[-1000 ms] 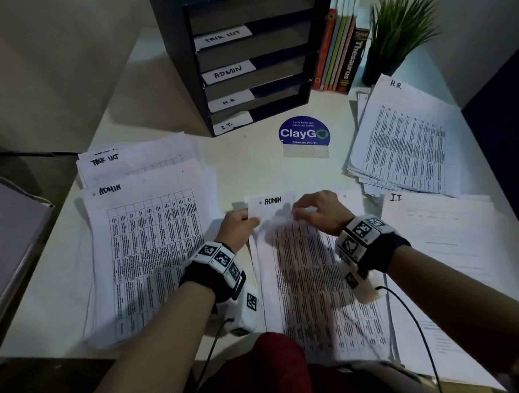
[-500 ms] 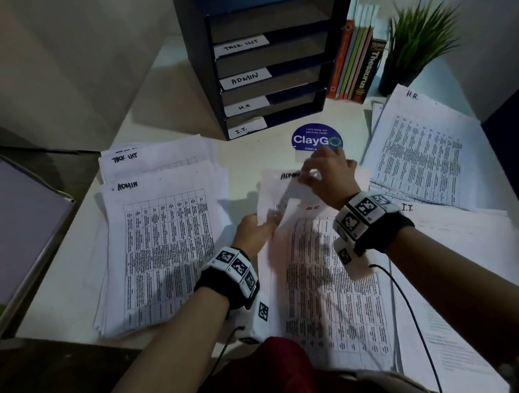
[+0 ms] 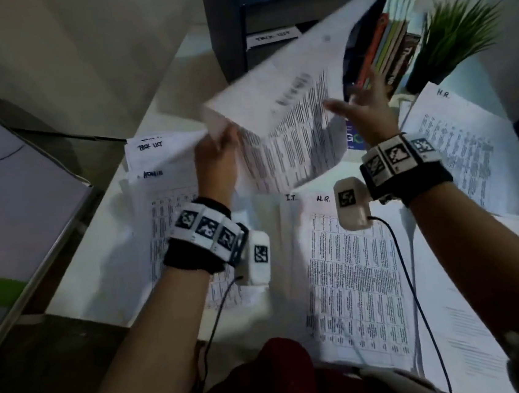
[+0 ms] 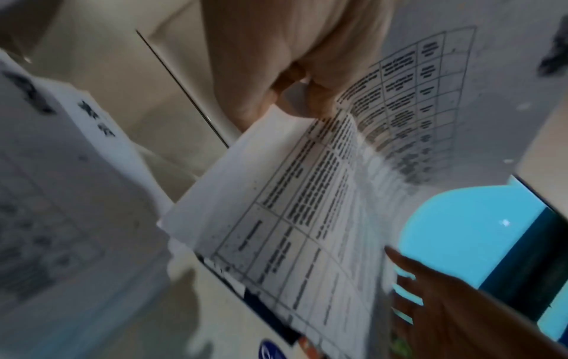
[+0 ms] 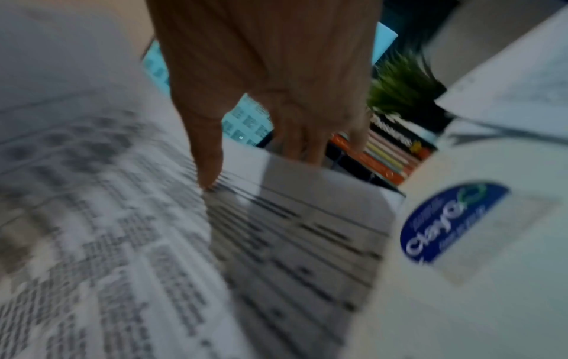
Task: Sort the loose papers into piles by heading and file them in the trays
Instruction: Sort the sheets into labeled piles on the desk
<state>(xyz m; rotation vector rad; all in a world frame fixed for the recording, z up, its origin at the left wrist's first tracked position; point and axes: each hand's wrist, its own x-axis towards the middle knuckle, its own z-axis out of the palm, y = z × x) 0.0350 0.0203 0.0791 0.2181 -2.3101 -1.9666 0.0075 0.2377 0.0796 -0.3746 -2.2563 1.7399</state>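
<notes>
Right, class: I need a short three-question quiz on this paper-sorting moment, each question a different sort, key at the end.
1. True or false: the left hand pinches the lifted sheet.
2. The right hand's fingers are: A) clenched in a fist, B) spread open beside the sheet, C) flat on the desk.
3. Fill in: the top sheet of the centre stack is headed ____.

Key: 1 true; 2 B; 3 H.R.
</notes>
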